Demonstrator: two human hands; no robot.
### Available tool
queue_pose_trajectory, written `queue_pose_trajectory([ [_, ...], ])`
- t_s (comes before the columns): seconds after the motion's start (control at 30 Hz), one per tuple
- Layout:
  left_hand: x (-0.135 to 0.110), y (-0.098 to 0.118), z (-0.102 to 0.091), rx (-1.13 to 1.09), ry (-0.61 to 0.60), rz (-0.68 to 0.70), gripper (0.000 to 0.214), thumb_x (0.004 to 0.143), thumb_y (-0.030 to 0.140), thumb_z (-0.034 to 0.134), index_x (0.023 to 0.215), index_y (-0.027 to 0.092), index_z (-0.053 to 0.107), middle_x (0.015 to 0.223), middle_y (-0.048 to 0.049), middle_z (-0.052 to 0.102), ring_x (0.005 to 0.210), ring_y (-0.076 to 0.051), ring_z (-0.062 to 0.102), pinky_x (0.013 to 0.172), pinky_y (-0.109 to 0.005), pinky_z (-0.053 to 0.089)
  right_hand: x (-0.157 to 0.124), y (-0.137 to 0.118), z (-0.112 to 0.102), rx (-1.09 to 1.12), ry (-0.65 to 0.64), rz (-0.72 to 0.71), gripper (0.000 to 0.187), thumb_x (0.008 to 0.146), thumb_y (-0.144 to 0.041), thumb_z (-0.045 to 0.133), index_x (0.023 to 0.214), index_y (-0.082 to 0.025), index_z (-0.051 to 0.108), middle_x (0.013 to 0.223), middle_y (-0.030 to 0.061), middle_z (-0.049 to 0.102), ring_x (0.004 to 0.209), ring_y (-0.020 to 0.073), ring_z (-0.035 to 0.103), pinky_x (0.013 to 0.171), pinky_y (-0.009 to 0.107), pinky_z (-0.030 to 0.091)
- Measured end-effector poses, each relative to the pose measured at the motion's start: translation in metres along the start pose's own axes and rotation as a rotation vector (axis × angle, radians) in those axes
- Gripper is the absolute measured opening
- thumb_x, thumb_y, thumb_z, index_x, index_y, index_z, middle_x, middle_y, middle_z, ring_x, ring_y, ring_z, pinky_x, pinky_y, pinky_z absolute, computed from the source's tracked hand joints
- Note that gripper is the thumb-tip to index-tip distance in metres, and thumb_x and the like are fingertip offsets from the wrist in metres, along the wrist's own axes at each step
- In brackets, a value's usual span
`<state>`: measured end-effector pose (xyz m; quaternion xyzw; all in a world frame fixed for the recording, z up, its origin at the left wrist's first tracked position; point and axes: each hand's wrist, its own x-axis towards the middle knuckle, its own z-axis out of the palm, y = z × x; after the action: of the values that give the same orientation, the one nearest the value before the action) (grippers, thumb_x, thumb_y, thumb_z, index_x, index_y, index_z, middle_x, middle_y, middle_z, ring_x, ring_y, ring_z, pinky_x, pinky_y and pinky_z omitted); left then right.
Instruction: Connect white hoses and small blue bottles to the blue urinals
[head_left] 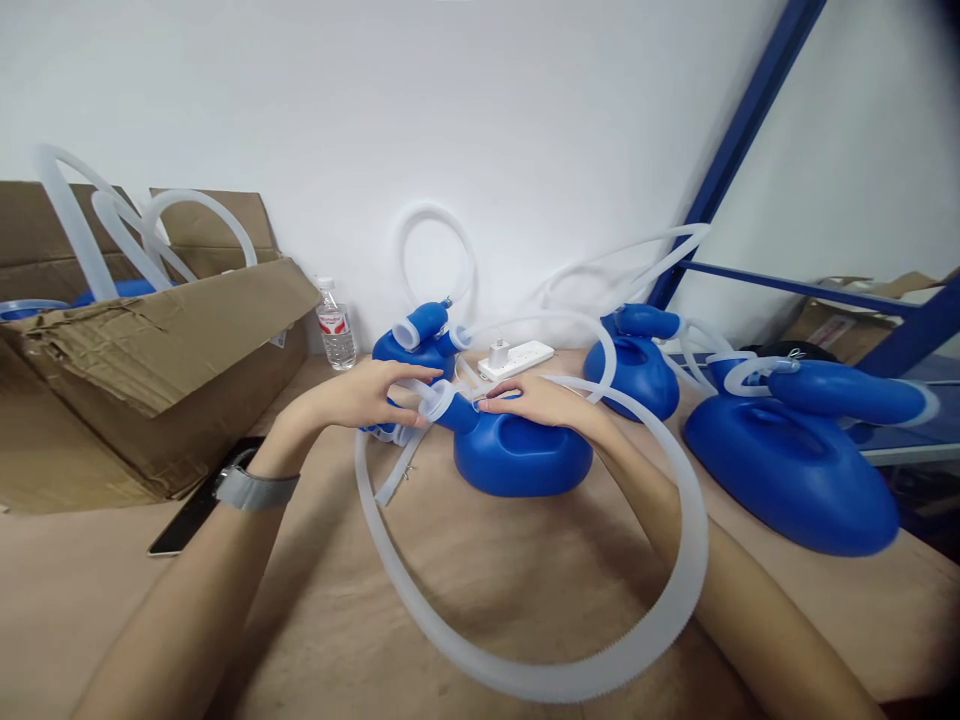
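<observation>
A blue plastic urinal bottle (521, 460) with a moulded handle lies on the brown tabletop in front of me. Its neck points left and carries a white cap (442, 402). The thumb and fingers of my left hand (364, 395) are closed about the white piece at this cap, one above and one below. Over the top of the bottle, my right hand (536, 398) has its fingertips curled together at the neck; whether something small is between them is hidden. A long translucent hose (555, 680) loops forward round the bottle and passes over my right forearm.
Behind stands another blue bottle (409, 347); two more, a nearer one (787, 470) and a farther one (634, 375), are at right. A cardboard box (172, 350) with hoses, a water bottle (336, 325), a phone (199, 510), a power strip (525, 358) and blue rack posts (739, 150) surround them.
</observation>
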<state>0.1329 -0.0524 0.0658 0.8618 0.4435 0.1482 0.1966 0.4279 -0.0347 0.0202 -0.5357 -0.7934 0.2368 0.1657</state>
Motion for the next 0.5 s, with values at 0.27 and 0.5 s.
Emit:
queue_pose_trajectory([
  [0.27,0.014,0.0,0.009,-0.027,0.044,-0.04,0.064,0.06,0.046,0.093,0.12,0.026,0.082,0.116,-0.0054,0.082,0.105,-0.034,0.076,0.094,-0.038,0.056,0.003,0.002,0.005,0.02,0.032,0.062,0.054,0.081,-0.079,0.069,0.101,-0.032,0.085,0.109,0.0024,0.083,0.104,0.0329,0.075,0.087,0.037,0.057],
  [0.5,0.017,-0.008,0.012,-0.056,0.066,-0.024,0.07,0.054,0.045,0.096,0.119,0.023,0.081,0.116,-0.0078,0.082,0.113,-0.034,0.074,0.097,-0.036,0.056,0.008,-0.001,0.007,0.008,0.011,0.137,0.054,0.08,-0.074,0.073,0.105,-0.028,0.085,0.11,0.0055,0.082,0.106,0.0327,0.074,0.094,0.038,0.055],
])
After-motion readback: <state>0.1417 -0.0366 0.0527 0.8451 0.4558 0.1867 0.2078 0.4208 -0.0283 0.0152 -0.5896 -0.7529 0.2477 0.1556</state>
